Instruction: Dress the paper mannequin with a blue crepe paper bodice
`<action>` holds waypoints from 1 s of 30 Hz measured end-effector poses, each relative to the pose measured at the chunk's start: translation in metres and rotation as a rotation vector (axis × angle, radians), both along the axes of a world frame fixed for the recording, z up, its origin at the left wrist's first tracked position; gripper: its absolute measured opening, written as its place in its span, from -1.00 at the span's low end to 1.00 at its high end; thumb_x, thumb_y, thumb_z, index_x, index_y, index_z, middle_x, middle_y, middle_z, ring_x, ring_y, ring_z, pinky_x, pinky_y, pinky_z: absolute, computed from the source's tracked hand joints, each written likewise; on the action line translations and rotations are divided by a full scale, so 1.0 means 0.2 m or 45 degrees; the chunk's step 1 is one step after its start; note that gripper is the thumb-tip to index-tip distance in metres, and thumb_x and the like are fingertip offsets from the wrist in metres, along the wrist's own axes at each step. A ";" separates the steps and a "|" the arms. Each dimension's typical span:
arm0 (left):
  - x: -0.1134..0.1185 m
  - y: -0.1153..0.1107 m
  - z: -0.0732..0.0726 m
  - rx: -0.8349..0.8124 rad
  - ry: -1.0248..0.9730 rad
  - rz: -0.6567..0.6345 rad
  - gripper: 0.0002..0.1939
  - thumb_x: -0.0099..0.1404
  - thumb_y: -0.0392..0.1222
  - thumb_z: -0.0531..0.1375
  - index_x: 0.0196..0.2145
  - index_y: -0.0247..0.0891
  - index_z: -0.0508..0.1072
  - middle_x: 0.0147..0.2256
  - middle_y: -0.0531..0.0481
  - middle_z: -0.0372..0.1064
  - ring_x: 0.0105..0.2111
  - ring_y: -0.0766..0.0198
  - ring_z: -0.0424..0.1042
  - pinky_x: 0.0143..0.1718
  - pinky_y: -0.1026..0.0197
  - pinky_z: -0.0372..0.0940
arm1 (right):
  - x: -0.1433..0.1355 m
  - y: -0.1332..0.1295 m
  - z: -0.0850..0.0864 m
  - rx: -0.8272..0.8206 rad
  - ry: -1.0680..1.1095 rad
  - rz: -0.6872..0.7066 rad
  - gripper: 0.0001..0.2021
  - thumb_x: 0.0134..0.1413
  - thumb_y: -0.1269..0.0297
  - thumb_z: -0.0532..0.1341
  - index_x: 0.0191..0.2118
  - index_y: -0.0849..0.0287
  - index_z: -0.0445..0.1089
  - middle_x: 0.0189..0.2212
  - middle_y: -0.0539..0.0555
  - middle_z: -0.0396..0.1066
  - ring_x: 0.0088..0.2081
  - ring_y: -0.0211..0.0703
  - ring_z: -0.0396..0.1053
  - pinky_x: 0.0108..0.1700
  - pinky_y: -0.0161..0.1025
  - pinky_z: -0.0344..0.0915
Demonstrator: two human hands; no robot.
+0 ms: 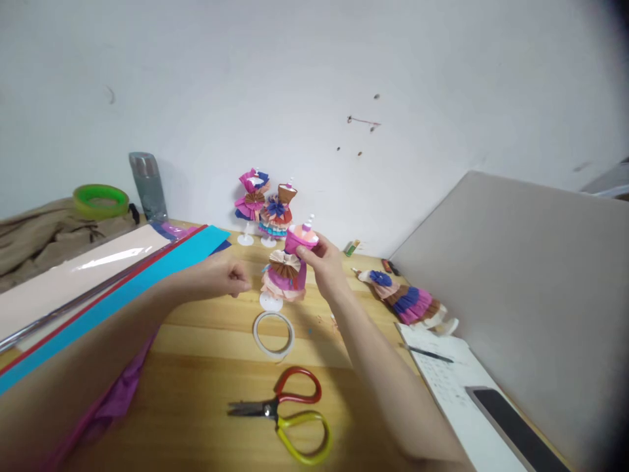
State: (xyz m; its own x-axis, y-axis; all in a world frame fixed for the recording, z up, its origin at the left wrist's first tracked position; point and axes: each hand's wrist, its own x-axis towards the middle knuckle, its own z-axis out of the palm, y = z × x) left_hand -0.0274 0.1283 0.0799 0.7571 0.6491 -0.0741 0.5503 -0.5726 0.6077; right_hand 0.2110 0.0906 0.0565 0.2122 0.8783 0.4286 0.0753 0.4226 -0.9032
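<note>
My right hand (pixel 326 263) grips a miniature dress form (pixel 297 236) by its upper body, thumb in front. The form wears a pink and peach paper dress with a brown fan and a cream bow at the waist, and tilts slightly over its white round base (pixel 271 301). To its left, apart from it, my left hand (pixel 227 275) is closed with the fingers curled in; whether anything is inside is hidden. A roll of white tape (pixel 256 335) lies just in front of the base. Nearer me are scissors (pixel 269 410) with one red and one yellow handle.
Two dressed miniature forms (pixel 251 200) (pixel 276 208) stand by the wall; another form (pixel 405 298) lies at right. Paper sheets (pixel 118 288) cover the left side, near a bottle (pixel 148 187) and green tape (pixel 101 200). A notebook (pixel 442 380) and phone (pixel 515 426) lie right.
</note>
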 end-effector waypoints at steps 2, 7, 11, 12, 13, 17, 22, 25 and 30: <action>0.00 -0.05 -0.03 0.043 0.051 -0.018 -0.78 0.14 -0.20 0.10 -0.60 -0.29 0.42 -0.59 0.04 0.39 -0.54 0.34 0.30 -0.48 0.32 0.08 | 0.00 -0.01 0.00 0.013 0.021 0.026 -0.59 -0.25 0.09 0.45 -0.21 0.13 0.50 -0.30 0.04 0.58 -0.26 -0.02 0.49 -0.14 -0.11 0.40; 0.01 -0.25 -0.12 0.029 -0.003 -0.168 -0.83 0.13 -0.28 0.14 -0.58 -0.30 0.45 -0.59 0.07 0.38 -0.54 0.38 0.30 -0.48 0.33 0.06 | 0.00 -0.03 0.00 0.109 0.043 0.095 -0.62 -0.26 0.17 0.46 -0.21 0.11 0.52 -0.31 0.00 0.58 -0.26 -0.05 0.49 -0.13 -0.14 0.39; 0.01 -0.45 -0.23 0.028 0.034 -0.227 -0.84 0.12 -0.34 0.16 -0.58 -0.29 0.47 -0.57 0.09 0.41 -0.55 0.40 0.23 -0.49 0.29 -0.02 | 0.02 -0.03 0.00 0.135 0.024 0.064 -0.63 -0.25 0.19 0.45 -0.21 0.11 0.52 -0.31 0.01 0.57 -0.29 -0.07 0.48 -0.17 -0.15 0.38; 0.01 -0.48 -0.27 0.025 0.061 -0.207 -0.84 0.12 -0.33 0.17 -0.58 -0.29 0.47 -0.57 0.09 0.40 -0.57 0.41 0.20 -0.50 0.28 -0.05 | 0.03 -0.02 -0.01 0.145 0.033 0.036 -0.64 -0.24 0.19 0.44 -0.21 0.11 0.52 -0.32 0.01 0.57 -0.29 -0.07 0.48 -0.17 -0.15 0.37; 0.00 -0.51 -0.30 0.025 0.087 -0.183 -0.83 0.12 -0.33 0.18 -0.60 -0.29 0.46 -0.59 0.10 0.39 -0.59 0.41 0.17 -0.51 0.27 -0.07 | 0.04 -0.02 -0.01 0.161 0.045 0.003 -0.66 -0.23 0.19 0.43 -0.22 0.12 0.52 -0.33 0.01 0.57 -0.30 -0.07 0.47 -0.17 -0.15 0.37; -0.02 -0.55 -0.43 0.030 0.106 -0.198 -0.75 0.17 -0.31 0.14 -0.65 -0.30 0.33 -0.63 0.11 0.28 -0.59 0.40 0.10 -0.51 0.25 -0.10 | 0.07 -0.01 -0.01 0.177 0.050 -0.069 -0.71 -0.21 0.19 0.41 -0.28 0.14 0.51 -0.37 0.00 0.56 -0.31 -0.08 0.46 -0.18 -0.15 0.36; -0.03 -0.52 -0.51 0.169 0.127 -0.033 -0.65 0.33 -0.22 0.00 -0.61 -0.28 0.17 -0.57 0.06 0.28 -0.51 0.35 0.16 -0.46 0.22 -0.10 | 0.11 -0.01 0.03 0.230 0.010 -0.139 -0.73 -0.19 0.20 0.40 -0.28 0.13 0.52 -0.39 -0.03 0.54 -0.34 -0.11 0.45 -0.20 -0.17 0.34; -0.02 -0.51 -0.54 0.232 0.145 0.005 -0.64 0.37 -0.19 -0.05 -0.59 -0.27 0.19 -0.54 0.03 0.33 -0.48 0.32 0.23 -0.44 0.22 -0.05 | 0.14 -0.01 0.06 0.292 -0.010 -0.227 -0.72 -0.20 0.20 0.40 -0.27 0.13 0.52 -0.38 -0.03 0.54 -0.32 -0.10 0.44 -0.19 -0.18 0.34; -0.02 -0.55 -0.63 0.419 0.231 -0.047 -0.62 0.42 -0.17 -0.07 -0.50 -0.27 0.37 -0.47 -0.05 0.46 -0.48 0.26 0.35 -0.45 0.22 0.03 | 0.19 0.01 0.03 0.111 -0.078 -0.209 -0.71 -0.22 0.14 0.40 -0.32 0.15 0.49 -0.44 -0.02 0.51 -0.38 -0.12 0.41 -0.25 -0.18 0.31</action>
